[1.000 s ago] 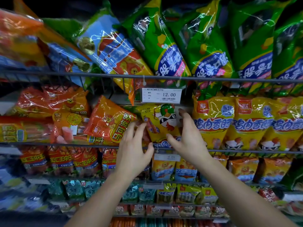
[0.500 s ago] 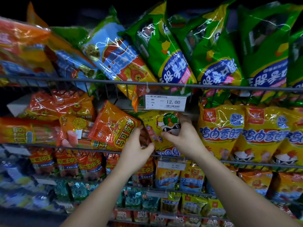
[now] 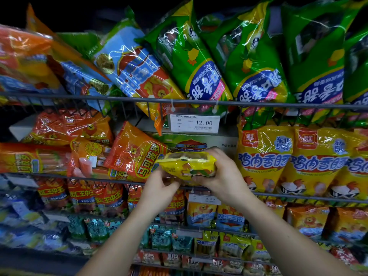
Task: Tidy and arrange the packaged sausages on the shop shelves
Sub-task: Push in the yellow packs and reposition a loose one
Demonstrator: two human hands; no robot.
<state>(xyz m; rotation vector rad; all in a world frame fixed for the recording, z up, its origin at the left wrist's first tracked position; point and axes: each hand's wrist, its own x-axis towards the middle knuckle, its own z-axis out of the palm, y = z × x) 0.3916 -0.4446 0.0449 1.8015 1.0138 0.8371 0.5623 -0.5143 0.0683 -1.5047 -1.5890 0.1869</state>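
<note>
Reaching in from 6 o'clock, two bare forearms meet at mid-frame. The left hand [image 3: 159, 188] pinches the lower left edge of a yellow sausage pack [image 3: 189, 166], its fingers curled beneath. The right hand [image 3: 225, 176] grips the pack's right end, fingers [image 3: 216, 154] curled over its top. The pack is tipped flat with its sealed top edge toward the camera. It is held just above the middle shelf rail [image 3: 298, 197], in the gap between neighbouring stock. Just below the hands is a small price tag [image 3: 205, 199] reading 9.90. At the pack's 9 o'clock an orange pack [image 3: 135, 152] leans rightward; whether they touch I cannot tell. At 3 o'clock a row of upright yellow packs [image 3: 264, 156] stands just beside the right hand. Behind the held pack sits a printed carton [image 3: 191, 143], mostly hidden. At 12 o'clock a larger price tag [image 3: 195, 123] reading 12.00 hangs from the upper rail. Above it, green packs [image 3: 199, 62] lean leftward.
</note>
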